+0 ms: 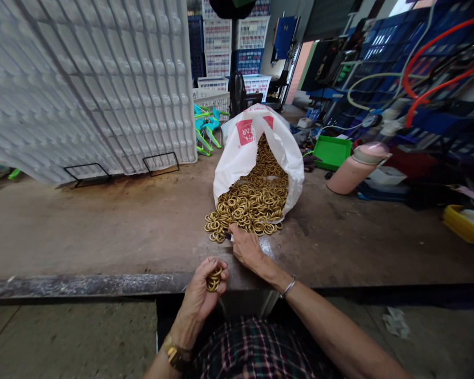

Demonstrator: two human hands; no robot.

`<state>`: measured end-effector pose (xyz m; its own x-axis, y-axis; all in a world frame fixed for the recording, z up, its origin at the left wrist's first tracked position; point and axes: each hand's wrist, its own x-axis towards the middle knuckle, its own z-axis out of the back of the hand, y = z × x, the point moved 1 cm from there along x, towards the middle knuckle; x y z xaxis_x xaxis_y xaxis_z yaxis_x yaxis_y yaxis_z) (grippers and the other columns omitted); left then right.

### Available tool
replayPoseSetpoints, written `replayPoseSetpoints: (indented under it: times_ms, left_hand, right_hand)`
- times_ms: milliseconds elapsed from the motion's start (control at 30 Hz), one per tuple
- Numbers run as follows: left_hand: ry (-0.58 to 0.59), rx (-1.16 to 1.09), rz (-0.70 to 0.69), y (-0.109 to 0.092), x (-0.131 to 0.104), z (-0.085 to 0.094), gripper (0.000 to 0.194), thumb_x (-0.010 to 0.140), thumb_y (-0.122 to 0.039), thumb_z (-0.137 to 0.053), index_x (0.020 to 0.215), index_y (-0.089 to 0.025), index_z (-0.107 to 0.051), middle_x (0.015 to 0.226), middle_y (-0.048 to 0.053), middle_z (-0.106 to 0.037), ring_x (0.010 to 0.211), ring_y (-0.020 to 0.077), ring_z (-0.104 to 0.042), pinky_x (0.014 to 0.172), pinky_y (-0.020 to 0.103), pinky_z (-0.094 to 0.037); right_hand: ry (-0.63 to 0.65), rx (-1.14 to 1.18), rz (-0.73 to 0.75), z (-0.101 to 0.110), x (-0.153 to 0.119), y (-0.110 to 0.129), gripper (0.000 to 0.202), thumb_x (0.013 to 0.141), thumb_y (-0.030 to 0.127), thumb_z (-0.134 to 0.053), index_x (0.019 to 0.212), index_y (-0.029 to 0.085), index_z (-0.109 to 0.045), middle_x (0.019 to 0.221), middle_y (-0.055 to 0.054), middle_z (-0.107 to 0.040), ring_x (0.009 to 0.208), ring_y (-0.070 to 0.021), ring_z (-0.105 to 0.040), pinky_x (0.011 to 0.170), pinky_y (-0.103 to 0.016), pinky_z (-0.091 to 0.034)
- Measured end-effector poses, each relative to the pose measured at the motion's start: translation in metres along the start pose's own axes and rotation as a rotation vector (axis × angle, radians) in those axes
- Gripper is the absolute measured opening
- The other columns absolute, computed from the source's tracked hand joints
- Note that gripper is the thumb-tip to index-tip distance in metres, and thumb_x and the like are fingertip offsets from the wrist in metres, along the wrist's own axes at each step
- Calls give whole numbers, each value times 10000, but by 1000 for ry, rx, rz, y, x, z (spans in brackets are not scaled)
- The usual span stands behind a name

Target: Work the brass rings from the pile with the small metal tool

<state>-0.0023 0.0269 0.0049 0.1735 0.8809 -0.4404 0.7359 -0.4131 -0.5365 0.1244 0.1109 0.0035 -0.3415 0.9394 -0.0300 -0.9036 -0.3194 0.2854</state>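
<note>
Left hand (205, 289) grip closed on a stack of rings (214, 279). Right hand (247, 248) fingertips pinch at the pile (245, 208). Advise drawing few rings, keeping the stack aligned.

The light is soft and even, like daylight on a cloudy day. It seems to come from far ahead of the hands, up and to the right, where a bright doorway (306, 63) glows pale. The desk (102, 231) near the hands is well lit, with only faint shadows. The gold rings (248, 202) just past the hands shine a little. The white bag (240, 152) is bright but not glaring. Below the hands it gets dark. The edges of the picture bend and stretch, and the far right things look smeared and hard to make out.
</note>
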Motion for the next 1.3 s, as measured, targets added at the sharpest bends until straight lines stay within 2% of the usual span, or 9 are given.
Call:
replayPoseSetpoints:
  times_ms: [133, 300, 433, 600, 700, 867, 1000, 1133, 1300]
  left_hand:
    - [-41, 123, -62, -2, 7, -2, 273, 639, -302, -700, 693, -156, -477, 687, -8, -560, 556, 74, -519, 380, 139, -293]
    - [-144, 528, -239, -1, 14, -6, 370, 680, -441, -633, 907, -175, -511, 580, -49, -541, 405, 63, -453, 350, 160, -305]
    - [-132, 764, -222, 3, 18, -7, 358, 712, -489, -571, 844, -157, -549, 505, -67, -476, 338, 45, -368, 334, 163, -281]
    - [-142, 745, -180, 7, 18, -9, 339, 692, -495, -582, 747, -164, -533, 524, -61, -458, 382, 52, -391, 337, 151, -270]
    - [-148, 765, -193, 8, 17, -9, 320, 717, -487, -562, 731, -170, -520, 523, -61, -451, 396, 53, -392, 349, 148, -269]
    - [-145, 854, -248, 10, 17, -7, 319, 758, -492, -513, 720, -175, -525, 511, -61, -446, 392, 54, -377, 365, 157, -282]
    - [-137, 855, -258, 11, 17, -7, 322, 764, -492, -508, 732, -172, -526, 522, -58, -450, 404, 58, -388, 375, 163, -293]
    - [-134, 803, -235, 10, 16, -8, 326, 747, -493, -530, 730, -167, -517, 534, -56, -457, 419, 57, -405, 385, 161, -298]
    - [-124, 737, -202, 8, 15, -9, 340, 719, -499, -557, 734, -163, -509, 552, -54, -468, 421, 53, -409, 379, 158, -298]
  right_hand:
    - [-31, 261, 96, -2, -10, -12, 266, 759, 85, -403, 997, 180, -473, 784, -27, -603, 702, -151, -550, 620, -234, -321]
    - [-27, 609, 154, 3, -27, -11, 91, 800, 166, -405, 828, 191, -488, 694, 23, -524, 643, -116, -477, 609, -219, -325]
    - [21, 758, 129, 7, -34, -6, 61, 781, 171, -422, 773, 188, -480, 593, 58, -453, 572, -98, -423, 561, -207, -315]
    - [119, 942, 26, 5, -34, -4, 92, 805, 256, -426, 778, 184, -476, 536, 74, -432, 472, -75, -378, 480, -189, -301]
    - [130, 975, -48, 3, -33, -3, 152, 813, 309, -422, 752, 181, -476, 506, 76, -423, 450, -72, -366, 456, -187, -293]
    - [157, 1035, -86, 4, -33, -4, 179, 813, 308, -422, 709, 174, -479, 514, 61, -460, 465, -72, -392, 474, -188, -310]
    - [171, 1074, -134, 0, -33, -7, 256, 826, 311, -393, 623, 174, -470, 450, 72, -395, 412, -62, -330, 435, -187, -262]
    - [173, 1066, -137, -4, -32, -8, 280, 832, 310, -381, 602, 177, -469, 430, 78, -365, 397, -61, -302, 430, -190, -243]
    - [105, 1008, -97, -2, -32, -7, 274, 824, 291, -384, 590, 177, -469, 452, 67, -384, 450, -76, -358, 479, -195, -284]
